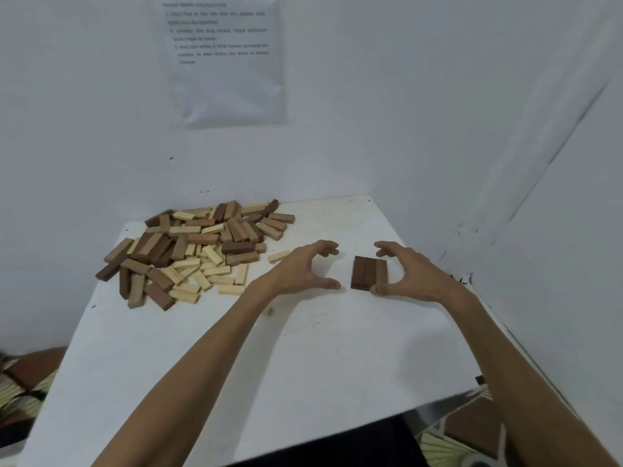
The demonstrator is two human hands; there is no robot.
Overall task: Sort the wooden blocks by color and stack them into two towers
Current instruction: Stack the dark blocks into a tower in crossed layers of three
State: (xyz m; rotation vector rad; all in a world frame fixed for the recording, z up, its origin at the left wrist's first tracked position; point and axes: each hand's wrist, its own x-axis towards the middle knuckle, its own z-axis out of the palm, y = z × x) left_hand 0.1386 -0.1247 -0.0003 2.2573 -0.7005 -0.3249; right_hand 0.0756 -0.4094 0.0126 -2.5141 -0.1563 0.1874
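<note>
A loose pile of wooden blocks point(199, 249), dark brown and pale mixed, lies at the table's back left. Three dark brown blocks point(368, 273) lie side by side, flat, forming a square layer at the right of the table. My right hand point(409, 273) sits just right of this layer, fingers curved around its right side and thumb near its front corner. My left hand point(305, 269) hovers to the left of the layer, fingers curved and apart from it, holding nothing. One pale block point(279, 256) lies alone just behind my left hand.
The white table point(209, 365) stands in a corner, with a white wall behind and a white panel point(556, 230) along its right edge. A sheet of printed paper point(226, 59) hangs on the back wall. A patterned floor covering point(20, 396) shows at lower left and lower right.
</note>
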